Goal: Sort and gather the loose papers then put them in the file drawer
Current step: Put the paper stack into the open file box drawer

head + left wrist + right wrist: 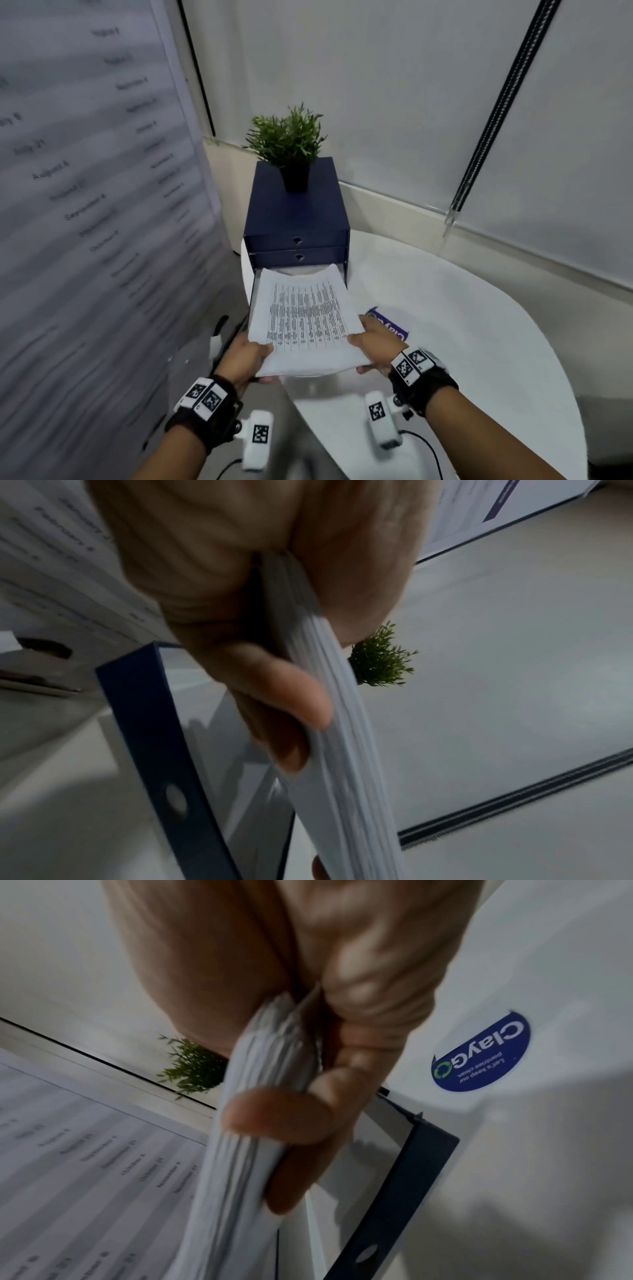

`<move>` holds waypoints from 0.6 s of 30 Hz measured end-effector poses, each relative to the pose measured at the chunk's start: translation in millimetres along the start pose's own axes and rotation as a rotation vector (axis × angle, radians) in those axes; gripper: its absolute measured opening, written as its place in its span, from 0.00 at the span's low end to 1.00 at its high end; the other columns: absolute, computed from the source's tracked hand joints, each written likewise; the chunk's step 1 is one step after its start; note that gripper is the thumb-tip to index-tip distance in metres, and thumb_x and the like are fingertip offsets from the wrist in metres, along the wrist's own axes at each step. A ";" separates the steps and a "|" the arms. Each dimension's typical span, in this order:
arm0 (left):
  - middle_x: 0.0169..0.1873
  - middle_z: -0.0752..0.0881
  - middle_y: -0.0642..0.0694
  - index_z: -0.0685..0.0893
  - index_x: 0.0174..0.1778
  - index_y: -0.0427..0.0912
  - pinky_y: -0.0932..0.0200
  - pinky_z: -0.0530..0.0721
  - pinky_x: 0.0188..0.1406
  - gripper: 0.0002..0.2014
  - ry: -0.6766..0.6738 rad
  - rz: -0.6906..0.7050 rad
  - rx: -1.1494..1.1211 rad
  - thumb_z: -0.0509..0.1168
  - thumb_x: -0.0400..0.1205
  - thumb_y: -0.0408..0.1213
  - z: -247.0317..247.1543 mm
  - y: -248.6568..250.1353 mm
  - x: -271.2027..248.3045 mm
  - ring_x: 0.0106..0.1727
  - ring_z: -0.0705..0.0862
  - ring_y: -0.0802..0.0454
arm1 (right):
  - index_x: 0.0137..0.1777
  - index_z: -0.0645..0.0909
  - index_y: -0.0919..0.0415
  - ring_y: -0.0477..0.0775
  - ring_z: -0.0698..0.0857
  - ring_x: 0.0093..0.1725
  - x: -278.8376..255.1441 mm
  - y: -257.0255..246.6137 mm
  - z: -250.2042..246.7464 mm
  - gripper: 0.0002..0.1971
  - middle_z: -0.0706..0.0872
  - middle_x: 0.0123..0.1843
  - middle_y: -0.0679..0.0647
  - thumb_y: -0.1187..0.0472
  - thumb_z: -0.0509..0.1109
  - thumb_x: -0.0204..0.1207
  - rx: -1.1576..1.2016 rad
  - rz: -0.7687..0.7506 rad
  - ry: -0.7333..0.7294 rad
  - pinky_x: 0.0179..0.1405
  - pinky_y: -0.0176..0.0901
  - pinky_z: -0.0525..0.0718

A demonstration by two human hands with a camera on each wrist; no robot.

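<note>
We held the paper stack [305, 318] at its near corners, left hand [248, 358] and right hand [375, 339] each pinching an edge, far end over the open bottom drawer [255, 274] of the navy drawer unit [296, 212]. Potted plant [289, 147] stood on top; white desk [462, 325] carried a blue sticker [390, 325].

The paper stack [305, 318] is white, its top sheet printed with columns of small black text. The drawer unit [296, 212] behind it is dark navy blue, and the pulled-out drawer [404, 1185] shows a navy rim round a pale inside. On the unit stands a green plant [287, 137] in a black pot [295, 178]. The bench [462, 325] under the unit is white. Right of the stack lies a blue sticker [481, 1053] with white lettering and a green mark. The wrist bands [423, 380] are black with black-and-white square tags.
</note>
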State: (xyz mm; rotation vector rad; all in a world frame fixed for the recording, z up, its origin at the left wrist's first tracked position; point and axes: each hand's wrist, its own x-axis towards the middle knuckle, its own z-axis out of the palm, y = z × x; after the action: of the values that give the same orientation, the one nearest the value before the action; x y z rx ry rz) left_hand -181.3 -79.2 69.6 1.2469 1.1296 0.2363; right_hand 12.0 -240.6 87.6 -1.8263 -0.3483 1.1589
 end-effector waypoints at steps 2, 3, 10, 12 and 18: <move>0.47 0.86 0.32 0.81 0.59 0.29 0.60 0.78 0.15 0.10 -0.013 -0.019 0.052 0.63 0.82 0.25 -4.7 13.4 21.7 0.31 0.82 0.43 | 0.70 0.73 0.57 0.59 0.85 0.52 23.5 -10.9 9.1 0.20 0.83 0.63 0.57 0.67 0.65 0.79 -0.050 0.047 0.042 0.24 0.45 0.87; 0.46 0.86 0.34 0.82 0.57 0.32 0.59 0.80 0.15 0.09 -0.010 -0.027 0.102 0.63 0.82 0.27 -6.3 19.7 33.9 0.31 0.83 0.42 | 0.71 0.72 0.58 0.58 0.84 0.51 33.4 -17.0 13.7 0.20 0.82 0.63 0.57 0.67 0.65 0.79 -0.087 0.063 0.067 0.25 0.47 0.89; 0.40 0.88 0.38 0.84 0.45 0.32 0.61 0.75 0.31 0.12 -0.065 0.056 0.843 0.61 0.77 0.38 -9.8 61.1 98.4 0.40 0.85 0.44 | 0.79 0.59 0.64 0.64 0.83 0.60 83.1 -44.5 29.2 0.27 0.80 0.69 0.64 0.63 0.61 0.81 -0.587 0.038 0.187 0.39 0.34 0.78; 0.52 0.87 0.36 0.83 0.53 0.32 0.60 0.78 0.43 0.13 -0.076 0.054 0.964 0.61 0.80 0.37 -7.4 59.8 109.4 0.52 0.85 0.40 | 0.81 0.55 0.64 0.60 0.86 0.51 95.1 -41.5 31.8 0.30 0.78 0.71 0.65 0.63 0.60 0.82 -0.619 0.042 0.194 0.30 0.35 0.76; 0.64 0.83 0.35 0.78 0.62 0.33 0.55 0.80 0.58 0.16 0.002 0.076 1.139 0.62 0.80 0.36 -4.5 36.8 122.0 0.65 0.82 0.38 | 0.80 0.57 0.60 0.67 0.87 0.55 111.1 -25.4 39.6 0.28 0.78 0.70 0.64 0.58 0.61 0.83 -0.613 0.091 0.207 0.41 0.50 0.90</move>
State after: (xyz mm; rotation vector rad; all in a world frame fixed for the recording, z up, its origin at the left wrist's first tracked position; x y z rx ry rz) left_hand -111.1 21.2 34.4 2.2750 1.2424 -0.4268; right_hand 42.3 -134.2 39.6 -2.4939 -0.5465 0.9705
